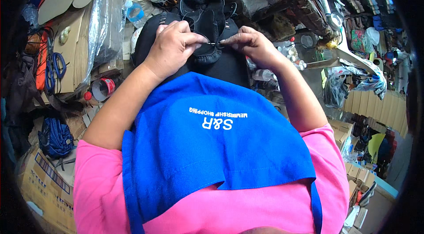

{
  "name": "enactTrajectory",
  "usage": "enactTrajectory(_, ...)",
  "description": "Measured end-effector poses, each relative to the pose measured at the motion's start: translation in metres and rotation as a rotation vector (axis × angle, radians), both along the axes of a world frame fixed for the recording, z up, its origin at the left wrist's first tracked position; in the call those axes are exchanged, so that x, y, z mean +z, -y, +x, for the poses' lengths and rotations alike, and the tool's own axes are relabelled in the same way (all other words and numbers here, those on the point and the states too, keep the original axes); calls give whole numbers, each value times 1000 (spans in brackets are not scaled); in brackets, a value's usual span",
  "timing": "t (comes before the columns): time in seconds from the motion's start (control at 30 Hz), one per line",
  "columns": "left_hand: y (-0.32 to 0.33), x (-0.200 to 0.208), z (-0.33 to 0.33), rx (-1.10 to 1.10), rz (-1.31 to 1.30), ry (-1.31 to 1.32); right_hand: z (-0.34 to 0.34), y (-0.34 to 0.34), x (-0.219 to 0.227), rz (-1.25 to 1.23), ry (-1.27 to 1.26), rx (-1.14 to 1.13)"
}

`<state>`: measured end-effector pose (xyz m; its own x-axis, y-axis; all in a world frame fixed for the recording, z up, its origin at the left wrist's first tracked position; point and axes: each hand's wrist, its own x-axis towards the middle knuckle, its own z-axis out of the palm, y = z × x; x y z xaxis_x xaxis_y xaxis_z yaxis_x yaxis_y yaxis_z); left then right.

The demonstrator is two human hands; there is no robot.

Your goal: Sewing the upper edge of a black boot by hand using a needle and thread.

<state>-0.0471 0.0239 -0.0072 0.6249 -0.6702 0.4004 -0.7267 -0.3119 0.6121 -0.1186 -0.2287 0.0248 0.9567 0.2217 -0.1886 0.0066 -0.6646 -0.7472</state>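
Black moccasin shoe (pixel 204 17) rests on lap above blue apron (pixel 212 145), left hand (pixel 170 46) pinching its seam edge, right hand (pixel 251 44) fingers closed narrow on thin needle (pixel 215 43); best keep stitches even, thread taut, fingertips clear.

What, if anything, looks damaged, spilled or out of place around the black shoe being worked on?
Nothing stands out as damaged or spilled. Both hands, left hand and right hand, pinch at the black shoe held over the lap. The surroundings are crowded: blue-handled scissors lie on cardboard at left.
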Motion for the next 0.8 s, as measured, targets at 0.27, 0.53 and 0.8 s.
enactTrajectory(0.27, 2, -3, 1, -2, 93, -28, 21, 6, 4, 42, -102, 112)
enactTrajectory(0.53, 4, -3, 2, -6, 115, -6, 22, 8, 4, 58, -113, 126)
enactTrajectory(0.8, 5, -3, 2, 9, 125, -10, 24, 9, 3, 41, -122, 141)
